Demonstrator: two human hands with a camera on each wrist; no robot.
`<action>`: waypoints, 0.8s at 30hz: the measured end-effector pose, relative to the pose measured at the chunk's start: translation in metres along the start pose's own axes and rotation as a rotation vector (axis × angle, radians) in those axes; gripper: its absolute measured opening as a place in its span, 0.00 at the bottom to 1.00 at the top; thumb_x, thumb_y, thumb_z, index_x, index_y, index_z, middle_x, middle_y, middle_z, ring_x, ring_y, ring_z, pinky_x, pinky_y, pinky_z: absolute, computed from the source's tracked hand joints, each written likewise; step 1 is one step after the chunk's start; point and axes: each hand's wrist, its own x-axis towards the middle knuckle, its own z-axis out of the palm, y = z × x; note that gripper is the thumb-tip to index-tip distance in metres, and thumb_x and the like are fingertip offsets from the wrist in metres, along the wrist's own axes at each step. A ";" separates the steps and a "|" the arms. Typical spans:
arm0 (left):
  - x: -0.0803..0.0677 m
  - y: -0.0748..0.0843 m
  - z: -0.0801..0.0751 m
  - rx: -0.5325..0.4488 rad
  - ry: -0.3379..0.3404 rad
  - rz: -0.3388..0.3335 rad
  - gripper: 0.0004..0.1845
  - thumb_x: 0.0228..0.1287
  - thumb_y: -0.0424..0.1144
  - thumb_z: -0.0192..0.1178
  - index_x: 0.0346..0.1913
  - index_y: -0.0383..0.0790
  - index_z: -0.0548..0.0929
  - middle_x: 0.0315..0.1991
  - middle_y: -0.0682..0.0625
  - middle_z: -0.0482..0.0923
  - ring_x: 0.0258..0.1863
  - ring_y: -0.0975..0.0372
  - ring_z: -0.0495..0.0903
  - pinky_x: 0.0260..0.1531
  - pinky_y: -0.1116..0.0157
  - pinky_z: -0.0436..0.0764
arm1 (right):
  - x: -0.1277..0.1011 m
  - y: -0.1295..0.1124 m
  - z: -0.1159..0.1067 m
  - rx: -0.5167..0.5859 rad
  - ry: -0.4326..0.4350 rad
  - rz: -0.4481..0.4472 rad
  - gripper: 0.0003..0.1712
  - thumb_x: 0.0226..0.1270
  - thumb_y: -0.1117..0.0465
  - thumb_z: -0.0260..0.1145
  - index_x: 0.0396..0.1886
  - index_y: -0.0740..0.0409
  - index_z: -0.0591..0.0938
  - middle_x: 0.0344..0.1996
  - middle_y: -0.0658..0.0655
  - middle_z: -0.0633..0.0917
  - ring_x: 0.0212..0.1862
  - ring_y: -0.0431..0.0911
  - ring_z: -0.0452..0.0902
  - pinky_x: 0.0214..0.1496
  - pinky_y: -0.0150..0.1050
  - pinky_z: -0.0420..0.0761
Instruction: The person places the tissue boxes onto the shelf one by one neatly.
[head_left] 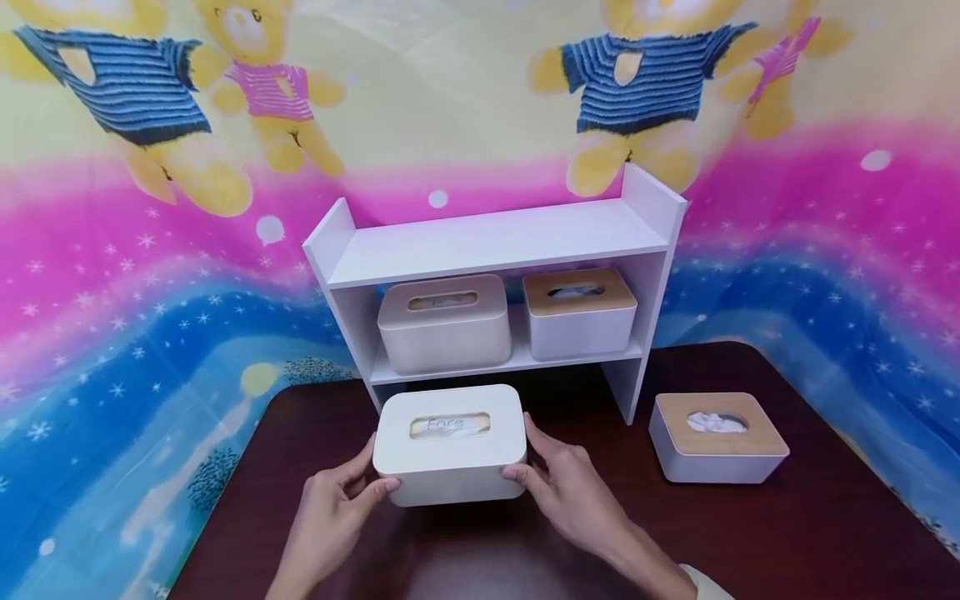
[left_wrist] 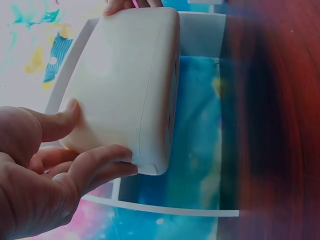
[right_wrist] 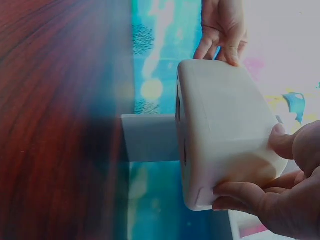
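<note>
- Head: your left hand (head_left: pixel 330 508) & right hand (head_left: pixel 573 487) are gripping the white tissue box (head_left: pixel 450 442) at both ends, in front of the shelf (head_left: pixel 495 242), over the counter (head_left: pixel 825 533).
- L wrist: your fingers (left_wrist: pixel 95 165) are curling round the box's end.
- R wrist: your thumb & fingers (right_wrist: pixel 240 192) are clamping the other end.

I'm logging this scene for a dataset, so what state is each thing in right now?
White box: lid on, gripped at both ends, in front of the shelf.
Left hand: grips the box's left end.
Right hand: grips its right end.
Shelf: upright, top board bare.
Beige box: lid on, on the lower board.
Wood-lid box: closed, beside it.
Table box: closed, tissue showing in its slot.
</note>
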 end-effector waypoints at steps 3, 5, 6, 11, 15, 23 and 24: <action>-0.001 0.005 0.000 -0.014 0.012 -0.005 0.35 0.69 0.36 0.73 0.76 0.40 0.75 0.73 0.39 0.76 0.59 0.57 0.85 0.49 0.62 0.90 | 0.000 -0.004 -0.005 -0.007 0.000 -0.003 0.46 0.74 0.52 0.72 0.82 0.67 0.65 0.75 0.67 0.75 0.64 0.44 0.82 0.57 0.38 0.87; -0.003 0.009 0.000 -0.022 0.024 -0.005 0.34 0.69 0.36 0.73 0.76 0.40 0.75 0.73 0.39 0.76 0.60 0.58 0.84 0.49 0.63 0.90 | 0.001 -0.007 -0.008 -0.011 0.001 -0.008 0.45 0.74 0.51 0.71 0.82 0.66 0.65 0.75 0.66 0.76 0.57 0.42 0.84 0.51 0.34 0.86; -0.004 0.011 -0.001 -0.021 0.031 -0.007 0.33 0.69 0.36 0.73 0.76 0.40 0.76 0.72 0.39 0.76 0.59 0.59 0.84 0.49 0.64 0.90 | 0.001 -0.008 -0.009 -0.017 0.003 -0.015 0.45 0.74 0.51 0.71 0.82 0.66 0.66 0.75 0.66 0.76 0.54 0.41 0.84 0.49 0.32 0.85; -0.007 0.021 -0.004 0.007 0.072 -0.015 0.32 0.70 0.37 0.73 0.75 0.43 0.76 0.71 0.41 0.78 0.57 0.62 0.86 0.46 0.66 0.90 | 0.003 -0.016 -0.016 -0.048 0.024 -0.044 0.44 0.74 0.52 0.72 0.81 0.64 0.67 0.62 0.66 0.88 0.30 0.32 0.77 0.36 0.29 0.81; -0.006 0.030 -0.010 0.020 0.096 -0.009 0.31 0.71 0.40 0.72 0.75 0.47 0.77 0.70 0.43 0.79 0.54 0.66 0.87 0.45 0.68 0.90 | 0.007 -0.025 -0.022 -0.061 0.050 -0.044 0.43 0.73 0.50 0.73 0.81 0.63 0.69 0.33 0.54 0.88 0.16 0.30 0.60 0.22 0.30 0.71; 0.000 0.049 -0.026 0.074 0.168 0.028 0.30 0.70 0.43 0.73 0.73 0.49 0.78 0.62 0.39 0.87 0.38 0.71 0.91 0.28 0.73 0.80 | 0.022 -0.045 -0.036 -0.113 0.081 -0.110 0.41 0.75 0.49 0.72 0.80 0.62 0.71 0.22 0.46 0.78 0.14 0.31 0.57 0.21 0.30 0.68; 0.001 0.052 -0.028 0.070 0.170 0.026 0.30 0.70 0.43 0.73 0.73 0.50 0.78 0.63 0.40 0.86 0.39 0.70 0.92 0.28 0.74 0.81 | 0.025 -0.048 -0.038 -0.118 0.083 -0.113 0.41 0.75 0.49 0.71 0.80 0.61 0.71 0.20 0.46 0.77 0.14 0.31 0.57 0.20 0.31 0.67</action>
